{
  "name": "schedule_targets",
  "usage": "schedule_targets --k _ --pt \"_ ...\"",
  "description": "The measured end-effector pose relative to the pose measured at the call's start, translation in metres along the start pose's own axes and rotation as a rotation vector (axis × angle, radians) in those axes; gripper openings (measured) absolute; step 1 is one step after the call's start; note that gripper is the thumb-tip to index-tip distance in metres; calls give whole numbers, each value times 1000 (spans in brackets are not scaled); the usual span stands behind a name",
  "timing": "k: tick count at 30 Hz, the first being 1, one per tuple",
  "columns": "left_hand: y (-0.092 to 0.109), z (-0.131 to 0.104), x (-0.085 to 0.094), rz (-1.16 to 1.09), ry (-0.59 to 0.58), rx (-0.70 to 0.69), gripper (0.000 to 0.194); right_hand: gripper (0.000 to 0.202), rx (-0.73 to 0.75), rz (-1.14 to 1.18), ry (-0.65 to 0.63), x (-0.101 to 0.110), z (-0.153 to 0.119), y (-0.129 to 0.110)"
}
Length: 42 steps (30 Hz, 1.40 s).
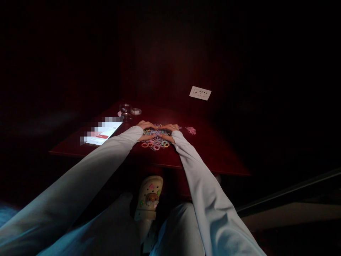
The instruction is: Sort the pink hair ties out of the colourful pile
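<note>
Left hand (pixel 146 130) and right hand (pixel 168 132) on the pile of small colored bands (pixel 157 137), near desk's (pixel 210 156) front edge. Both partly spread, fingers curved around pile; can't tell if pinching any. Lit phone (pixel 104 132) toward desk's left edge, clear jar (pixel 125 109) near back-left corner. Pink bunch (pixel 190 130) right of right hand.

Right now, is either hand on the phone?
No, the left hand and right hand are both at the ring pile, with the phone apart to their left.
</note>
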<state>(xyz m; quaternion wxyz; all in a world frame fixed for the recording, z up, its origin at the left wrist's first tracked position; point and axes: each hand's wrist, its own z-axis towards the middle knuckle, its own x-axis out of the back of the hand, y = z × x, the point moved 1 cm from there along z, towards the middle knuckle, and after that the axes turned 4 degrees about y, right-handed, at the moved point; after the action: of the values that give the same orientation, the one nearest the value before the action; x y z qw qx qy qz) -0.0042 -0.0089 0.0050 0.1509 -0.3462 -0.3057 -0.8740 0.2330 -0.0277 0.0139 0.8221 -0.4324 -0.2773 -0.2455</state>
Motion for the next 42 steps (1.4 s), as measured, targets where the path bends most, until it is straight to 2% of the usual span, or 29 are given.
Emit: schedule_targets --k 3,6,16,20,27,33,38,42 --pt "-2 1 -3 -15 4 37 35 31 -12 -9 -75 -1 -1 0" --pt "-5 2 -6 -42 21 49 34 22 0 -8 -83 -2 0 0" --pt "-7 4 -4 -68 36 25 38 14 -103 61 91 -3 7 2" --pt "-5 3 -1 -77 34 37 38 19 -128 101 176 1 6 2" --pt "-9 3 -1 -102 67 45 45 20 -182 119 230 3 6 1" --pt "-6 4 0 -94 81 57 53 24 -182 143 232 7 5 0" --pt "1 2 2 -91 101 61 50 28 -179 156 220 6 5 -1" --pt "-3 3 1 -97 103 58 44 26 -178 170 231 3 8 3"
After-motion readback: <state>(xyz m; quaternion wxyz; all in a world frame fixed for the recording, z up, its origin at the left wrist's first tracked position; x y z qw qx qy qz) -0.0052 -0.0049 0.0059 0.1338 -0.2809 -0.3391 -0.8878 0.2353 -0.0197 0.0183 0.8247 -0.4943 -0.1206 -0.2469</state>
